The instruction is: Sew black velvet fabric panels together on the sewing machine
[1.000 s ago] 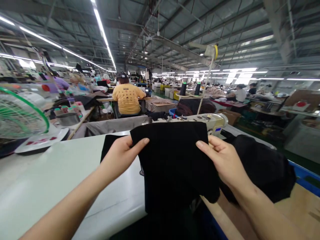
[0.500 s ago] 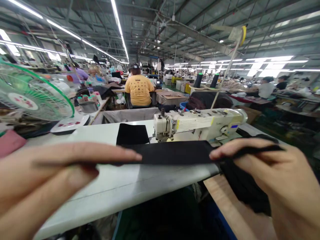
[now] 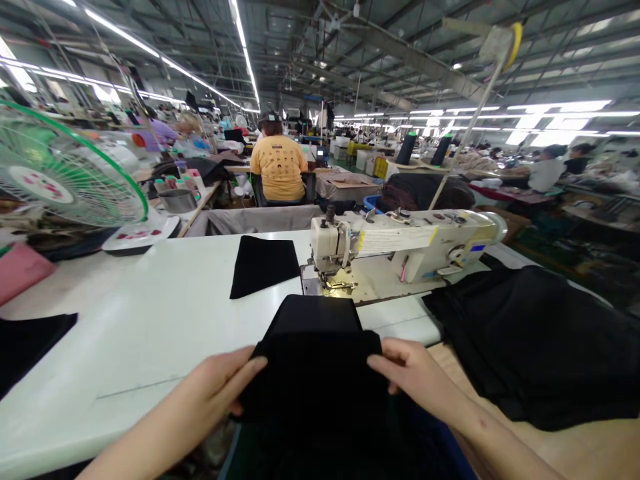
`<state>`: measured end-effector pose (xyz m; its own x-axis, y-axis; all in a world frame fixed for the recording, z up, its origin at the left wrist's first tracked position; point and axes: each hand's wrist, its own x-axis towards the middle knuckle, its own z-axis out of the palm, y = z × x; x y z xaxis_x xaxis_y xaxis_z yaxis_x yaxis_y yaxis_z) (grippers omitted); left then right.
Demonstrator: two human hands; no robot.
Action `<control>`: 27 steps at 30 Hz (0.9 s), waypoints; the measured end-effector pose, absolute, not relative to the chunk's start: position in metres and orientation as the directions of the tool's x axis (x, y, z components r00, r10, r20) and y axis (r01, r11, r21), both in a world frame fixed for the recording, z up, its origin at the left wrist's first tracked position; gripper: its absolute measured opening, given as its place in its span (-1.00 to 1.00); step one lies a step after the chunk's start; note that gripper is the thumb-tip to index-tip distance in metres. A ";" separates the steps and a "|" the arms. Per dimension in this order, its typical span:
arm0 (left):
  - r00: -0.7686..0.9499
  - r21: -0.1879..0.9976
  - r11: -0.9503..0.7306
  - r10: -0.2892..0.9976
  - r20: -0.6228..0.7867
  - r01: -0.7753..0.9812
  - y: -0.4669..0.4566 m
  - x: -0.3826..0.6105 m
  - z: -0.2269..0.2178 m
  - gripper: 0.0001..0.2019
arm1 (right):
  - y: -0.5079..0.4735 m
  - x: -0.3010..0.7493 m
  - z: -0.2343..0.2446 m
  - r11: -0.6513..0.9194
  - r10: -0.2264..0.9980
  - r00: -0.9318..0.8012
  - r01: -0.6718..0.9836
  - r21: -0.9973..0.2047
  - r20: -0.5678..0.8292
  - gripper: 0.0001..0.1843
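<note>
A black fabric piece (image 3: pixel 316 347) lies over the front edge of the white sewing table (image 3: pixel 150 313), and both my hands grip it. My left hand (image 3: pixel 227 383) pinches its left corner, fingers closed on the cloth. My right hand (image 3: pixel 410 377) holds the right corner the same way. Just beyond the cloth stands a cream sewing machine (image 3: pixel 400 247), its needle end facing left. A second, smaller black fabric piece (image 3: pixel 263 265) lies flat on the table left of the machine.
A heap of black fabric (image 3: pixel 540 340) covers the wooden surface to the right. A green fan (image 3: pixel 65 170) stands at the left, with pink cloth (image 3: pixel 20 270) and dark cloth (image 3: pixel 30 337) near it. A person in a yellow shirt (image 3: pixel 279 167) sits ahead, back turned.
My hands have brought the black fabric piece down from in front of my face and laid it on the table edge before the sewing machine. The view has tilted downward.
</note>
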<state>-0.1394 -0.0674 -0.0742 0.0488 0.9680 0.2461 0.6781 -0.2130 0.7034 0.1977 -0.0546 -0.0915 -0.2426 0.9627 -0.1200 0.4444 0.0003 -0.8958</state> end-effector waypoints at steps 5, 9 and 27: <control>0.162 0.393 -0.196 0.980 0.117 0.899 0.015 -0.114 -0.085 -0.68 | 0.010 0.173 -0.123 0.155 0.986 -0.075 0.719 -0.678 0.146 -0.71; 0.171 0.298 -0.199 0.978 0.115 0.934 0.062 -0.100 -0.108 -0.77 | 0.035 0.171 -0.142 0.128 0.980 0.000 0.765 -0.631 0.200 -0.86; 0.143 0.593 -0.095 0.989 -0.034 0.799 -0.018 -0.133 -0.088 -0.61 | 0.058 0.181 -0.153 0.075 0.996 -0.028 0.801 -0.594 0.088 -0.90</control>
<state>-0.1331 -0.0177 -0.0879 0.1430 0.9891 -0.0341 0.7994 -0.0951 0.5932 0.1808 0.0583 -0.1525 -0.0276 0.9957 0.0882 0.8011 0.0748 -0.5938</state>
